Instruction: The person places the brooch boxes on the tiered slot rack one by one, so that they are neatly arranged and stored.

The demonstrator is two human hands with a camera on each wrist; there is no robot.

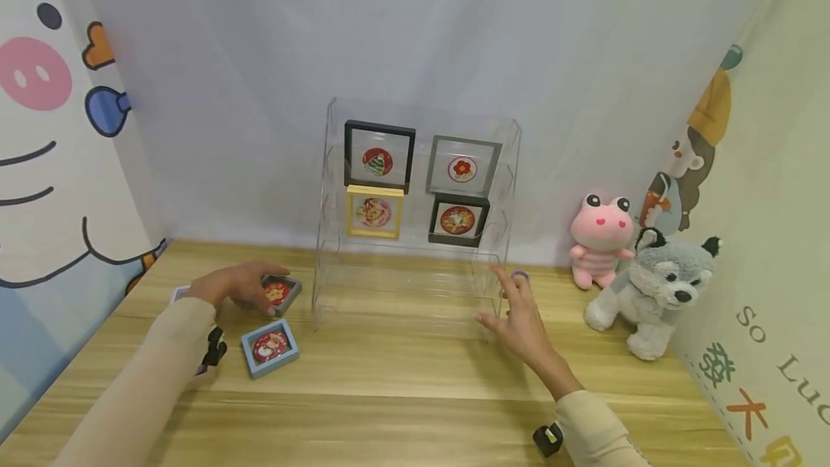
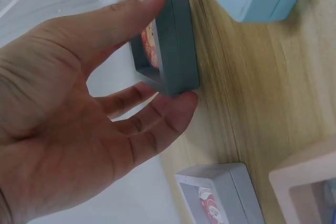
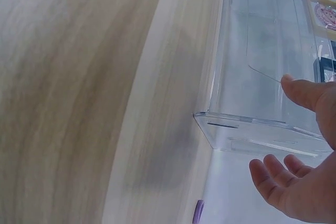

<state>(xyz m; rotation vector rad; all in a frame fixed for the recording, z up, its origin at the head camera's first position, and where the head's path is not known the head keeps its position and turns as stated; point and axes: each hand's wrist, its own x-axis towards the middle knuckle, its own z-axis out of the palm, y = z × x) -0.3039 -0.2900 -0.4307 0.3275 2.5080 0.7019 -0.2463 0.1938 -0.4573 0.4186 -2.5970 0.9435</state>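
My left hand (image 1: 240,285) is at a small dark grey picture frame (image 1: 283,292) with a red round picture, at the left of the table. In the left wrist view its thumb lies on one edge of the frame (image 2: 181,35) and fingertips touch the opposite edge. A light blue frame (image 1: 251,359) lies just in front. My right hand (image 1: 521,319) is at the lower right side of a clear tiered display rack (image 1: 402,279). Its thumb overlaps the rack's front in the right wrist view, and its other fingers are spread loosely outside the side panel (image 3: 252,127).
On the rack's upper tiers stand a black frame (image 1: 347,157), a grey frame (image 1: 431,164), a yellow frame (image 1: 375,235) and a smaller black frame (image 1: 454,240). A pink plush (image 1: 599,225) and a husky plush (image 1: 655,294) sit right. A light grey frame (image 2: 239,192) lies left.
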